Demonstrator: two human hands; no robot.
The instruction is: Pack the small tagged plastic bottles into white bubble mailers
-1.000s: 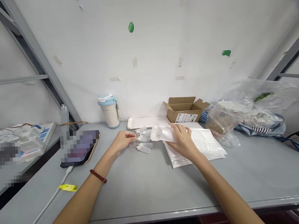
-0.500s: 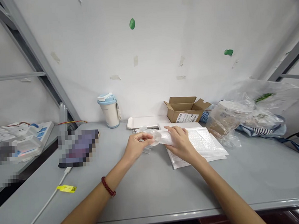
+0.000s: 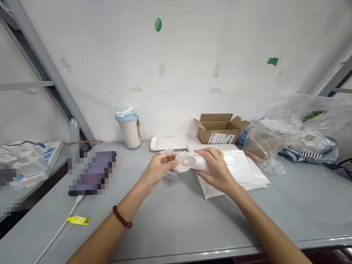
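Between my two hands is a white, translucent rolled wrap (image 3: pixel 186 162), with a ragged opening facing left. My right hand (image 3: pixel 215 167) is closed around its right end. The fingers of my left hand (image 3: pixel 161 168) pinch at the torn left edge; whatever lies inside the roll is hidden. Just below my left fingers, a small clear plastic piece (image 3: pixel 171 175) rests on the table. White padded mailers (image 3: pixel 239 172) lie stacked under and to the right of my right hand.
An open cardboard box (image 3: pixel 219 130) and a white foam tray (image 3: pixel 176 142) stand by the wall. A tumbler (image 3: pixel 129 129) is left of them. A phone (image 3: pixel 93 172) with its charging cable (image 3: pixel 58 238) lies at left. Plastic bags (image 3: pixel 269 139) crowd the right.
My left hand has shifted slightly left, and the opening of the wrap now looks wider. My right hand keeps its hold. The camera view has moved a little.
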